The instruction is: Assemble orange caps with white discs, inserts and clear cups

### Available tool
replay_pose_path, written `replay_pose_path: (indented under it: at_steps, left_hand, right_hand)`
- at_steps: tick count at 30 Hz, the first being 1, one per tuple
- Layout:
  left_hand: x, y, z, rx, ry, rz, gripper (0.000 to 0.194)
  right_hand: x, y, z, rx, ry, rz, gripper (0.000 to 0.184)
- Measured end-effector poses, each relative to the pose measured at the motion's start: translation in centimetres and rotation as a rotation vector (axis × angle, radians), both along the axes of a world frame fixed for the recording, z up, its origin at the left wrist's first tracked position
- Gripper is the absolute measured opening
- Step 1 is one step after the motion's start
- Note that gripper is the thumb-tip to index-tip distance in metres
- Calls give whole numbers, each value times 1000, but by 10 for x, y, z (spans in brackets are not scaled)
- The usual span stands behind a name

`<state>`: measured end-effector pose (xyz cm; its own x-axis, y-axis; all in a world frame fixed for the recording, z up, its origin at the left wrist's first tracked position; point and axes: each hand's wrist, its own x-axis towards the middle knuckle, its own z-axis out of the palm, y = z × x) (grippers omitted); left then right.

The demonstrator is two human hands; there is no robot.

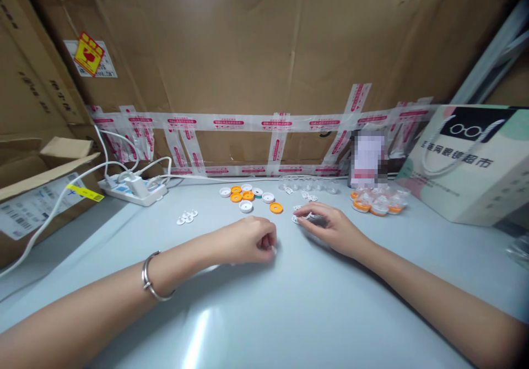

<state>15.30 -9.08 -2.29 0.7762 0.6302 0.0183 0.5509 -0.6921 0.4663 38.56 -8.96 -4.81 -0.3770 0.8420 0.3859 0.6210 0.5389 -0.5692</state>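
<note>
Left hand [254, 241], centre of the frame — fingers curling closed, pinching a small clear piece [273, 250], its shape too small to tell. Right hand [330, 228], right of centre — thumb and fingers reaching around small white perforated pieces [296, 220]; whether it is gripping one, cannot be told. Orange and white rings [276, 208] are lying in a cluster above the left hand. Small white discs [189, 218] are sitting together left of the rings. Clear domed parts [308, 184] are standing in rows at the table's [330, 314] far edge; assembled orange-and-white pieces with clear tops [378, 206] are grouping beside the paper bag [467, 171], right of the frame.
</note>
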Motion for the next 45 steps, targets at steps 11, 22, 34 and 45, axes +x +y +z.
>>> replay_pose_path:
  at_steps: [11,22,34,45]
  left_hand:
    - [-35,-20,-3,216,-140,141,10]
    - [-48,-31,0,354,-219,107,10]
    - [-45,-29,-15,308,-163,11,25]
    - [-40,-28,-24,274,-89,-99,30]
  right_hand:
    - [-29,40,2,-8,-351,-232,37]
    - [-51,16,19,-67,-147,-50,25]
    - [-50,-28,11,-149,-132,140,21]
    - [-53,-25,0,-220,-113,115,23]
